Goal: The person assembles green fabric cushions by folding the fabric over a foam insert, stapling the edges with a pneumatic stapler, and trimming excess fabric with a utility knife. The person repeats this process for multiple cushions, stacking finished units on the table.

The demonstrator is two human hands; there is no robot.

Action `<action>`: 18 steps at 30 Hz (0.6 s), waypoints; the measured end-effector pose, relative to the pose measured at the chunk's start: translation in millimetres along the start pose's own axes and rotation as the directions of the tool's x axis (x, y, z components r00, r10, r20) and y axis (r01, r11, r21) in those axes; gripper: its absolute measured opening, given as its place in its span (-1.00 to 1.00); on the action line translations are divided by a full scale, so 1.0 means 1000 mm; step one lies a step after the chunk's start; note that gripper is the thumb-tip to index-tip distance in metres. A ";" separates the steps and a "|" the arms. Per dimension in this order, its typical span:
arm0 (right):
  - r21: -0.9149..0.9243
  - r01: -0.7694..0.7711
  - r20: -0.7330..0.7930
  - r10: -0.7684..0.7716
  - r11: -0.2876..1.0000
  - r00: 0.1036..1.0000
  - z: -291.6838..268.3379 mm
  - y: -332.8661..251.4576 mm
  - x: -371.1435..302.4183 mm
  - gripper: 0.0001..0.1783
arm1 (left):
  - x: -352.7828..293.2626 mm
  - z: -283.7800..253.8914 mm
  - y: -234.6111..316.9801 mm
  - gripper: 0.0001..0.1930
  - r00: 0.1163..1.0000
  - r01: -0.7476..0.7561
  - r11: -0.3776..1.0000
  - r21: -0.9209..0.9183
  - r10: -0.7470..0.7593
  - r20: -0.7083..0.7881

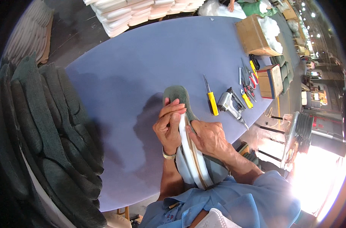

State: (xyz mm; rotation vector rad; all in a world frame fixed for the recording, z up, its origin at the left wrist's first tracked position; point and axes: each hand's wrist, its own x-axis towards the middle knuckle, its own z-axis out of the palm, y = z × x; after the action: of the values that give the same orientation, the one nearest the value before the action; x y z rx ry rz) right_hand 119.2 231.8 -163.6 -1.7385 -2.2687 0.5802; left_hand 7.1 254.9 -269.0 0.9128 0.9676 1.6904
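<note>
A dark green fabric cushion [175, 93] stands on edge between my hands, close against my body. Along its upward edge runs a white strip of padding or lining [184, 138], with a brownish zipper band [197, 161] beside it. My left hand [168, 123], a metal-banded watch on its wrist, pinches the cushion's far end with bent fingers. From the right, my right hand [211, 138] grips the cover's edge, thumb toward the white strip and fingers curled over the green fabric. Whether either hand holds the zipper's slider is hidden.
Dark green cushions [51, 125] are heaped at left. On the blue table [142, 49] lie a yellow-handled screwdriver [211, 98], a staple gun [232, 102] and several hand tools [249, 81]. Cardboard boxes [252, 38] stand far right, white pads [142, 11] beyond, and another person's hand [231, 5].
</note>
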 end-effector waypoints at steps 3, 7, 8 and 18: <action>0.066 -0.016 0.019 0.015 0.998 1.000 -0.001 0.002 0.000 -0.71 | -0.001 -0.001 -0.001 -0.74 1.000 0.002 1.000 0.003 -0.002 -0.012; 0.137 -0.054 0.064 0.045 0.989 0.997 -0.013 0.012 0.012 -0.70 | 0.005 0.006 0.000 -0.74 0.999 0.024 0.997 0.074 -0.022 -0.034; 0.152 -0.036 0.050 0.029 0.988 0.998 -0.013 0.015 0.010 -0.69 | 0.005 0.006 0.003 -0.71 0.999 0.036 0.994 0.099 -0.037 0.009; 0.501 0.114 -0.132 -0.054 0.858 0.990 0.003 0.016 0.002 -0.61 | 0.072 -0.017 -0.061 -0.40 0.838 0.544 0.839 0.017 -0.543 -0.046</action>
State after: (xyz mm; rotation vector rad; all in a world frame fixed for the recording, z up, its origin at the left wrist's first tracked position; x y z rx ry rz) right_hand 131.1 236.7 -173.8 -1.3630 -1.8726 0.9348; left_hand -5.4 334.8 -320.7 0.5458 1.1524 1.2084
